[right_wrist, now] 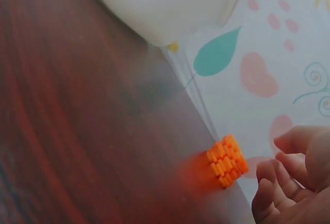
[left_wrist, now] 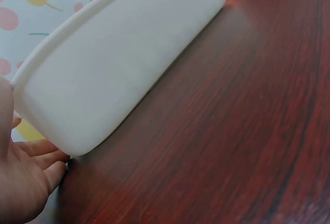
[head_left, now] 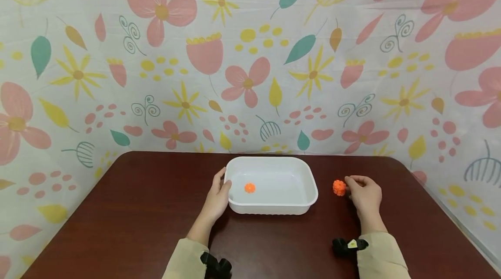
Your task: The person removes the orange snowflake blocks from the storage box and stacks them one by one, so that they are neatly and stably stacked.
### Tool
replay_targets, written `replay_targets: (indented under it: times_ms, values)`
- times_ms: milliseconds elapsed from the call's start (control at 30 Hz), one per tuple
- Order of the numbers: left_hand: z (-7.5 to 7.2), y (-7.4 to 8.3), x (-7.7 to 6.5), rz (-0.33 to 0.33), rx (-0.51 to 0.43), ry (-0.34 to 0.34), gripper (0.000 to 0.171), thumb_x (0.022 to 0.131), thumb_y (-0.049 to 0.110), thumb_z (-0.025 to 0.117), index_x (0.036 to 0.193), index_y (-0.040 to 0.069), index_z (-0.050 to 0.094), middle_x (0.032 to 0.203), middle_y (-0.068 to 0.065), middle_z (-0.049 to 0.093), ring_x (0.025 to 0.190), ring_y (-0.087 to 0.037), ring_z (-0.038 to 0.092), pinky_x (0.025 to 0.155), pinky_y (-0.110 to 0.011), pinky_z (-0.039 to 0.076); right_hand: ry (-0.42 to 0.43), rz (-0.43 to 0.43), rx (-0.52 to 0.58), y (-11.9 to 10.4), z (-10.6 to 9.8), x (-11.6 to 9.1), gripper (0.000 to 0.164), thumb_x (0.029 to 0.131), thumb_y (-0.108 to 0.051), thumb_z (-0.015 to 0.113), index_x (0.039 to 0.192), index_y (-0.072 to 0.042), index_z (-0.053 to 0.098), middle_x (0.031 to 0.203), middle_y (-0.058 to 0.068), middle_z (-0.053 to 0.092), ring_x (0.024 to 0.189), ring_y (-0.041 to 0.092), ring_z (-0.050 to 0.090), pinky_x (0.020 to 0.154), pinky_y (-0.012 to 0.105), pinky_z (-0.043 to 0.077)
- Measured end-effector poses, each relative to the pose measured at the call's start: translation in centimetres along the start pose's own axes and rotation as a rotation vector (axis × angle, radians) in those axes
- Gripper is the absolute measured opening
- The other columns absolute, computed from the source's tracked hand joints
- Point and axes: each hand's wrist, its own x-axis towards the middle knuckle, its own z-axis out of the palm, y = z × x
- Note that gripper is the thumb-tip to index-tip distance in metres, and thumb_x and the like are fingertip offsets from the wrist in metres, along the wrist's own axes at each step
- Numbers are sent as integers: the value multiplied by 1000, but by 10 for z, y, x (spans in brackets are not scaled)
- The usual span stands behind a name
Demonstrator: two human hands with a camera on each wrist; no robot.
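A white rectangular plastic tub (head_left: 270,209) stands on the table, with one small orange notched disc (head_left: 249,188) lying inside toward its left. At the tub's left end my left hand (head_left: 216,195) grips the wall, thumb at the rim and fingers outside and low, as the left wrist view shows. To the right of the tub, a stack of orange notched plastic discs (right_wrist: 227,161) rests on the table. My right hand (head_left: 364,194) is just right of that stack. In the right wrist view its fingers (right_wrist: 265,195) are loosely bent, with a small gap to the stack.
The dark brown wooden table (head_left: 129,209) has rounded far corners. Behind its far edge hangs a white cloth (head_left: 250,126) printed with flowers and leaves. Black camera mounts (head_left: 344,246) sit on both beige-sleeved wrists.
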Motion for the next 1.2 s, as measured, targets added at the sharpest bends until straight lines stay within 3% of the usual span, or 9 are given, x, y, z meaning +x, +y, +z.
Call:
replay_targets:
  times_ms: [300,667,800,1000,1200]
  values:
    - [5,-3,0,-3,-20,-21,51,101,29,38,149,22,23,140,-18,44,125,-31,48,101,-50,40,41,-35,19,-9,-4,-5,37,90,-36,61,111,-6,60,75,-15,55,68,5,61,61,21,52]
    - [5,-5,-2,-3,-9,-21,52,101,29,38,150,20,22,140,-18,45,125,-32,48,100,-50,41,-23,-139,118,-36,11,-25,30,89,-34,64,104,-9,65,75,-14,62,73,5,63,64,22,53]
    - [6,-3,1,0,2,-28,53,101,30,37,150,19,21,141,-17,45,126,-31,48,101,-51,40,-101,-217,80,-51,22,-33,33,89,-32,65,107,-4,65,78,-8,65,72,8,65,66,24,55]
    - [2,-1,3,-12,-5,-24,53,101,30,37,150,21,21,142,-16,44,128,-31,46,102,-51,39,-282,-344,-43,-73,49,-39,34,90,-30,64,110,-2,65,93,11,67,76,10,64,67,27,55]
    - [-1,0,1,-13,-5,-16,52,101,31,38,150,23,22,142,-15,44,127,-31,47,102,-50,39,-451,-417,-120,-85,81,-48,29,89,-26,65,107,-3,66,98,15,69,83,18,64,68,28,55]
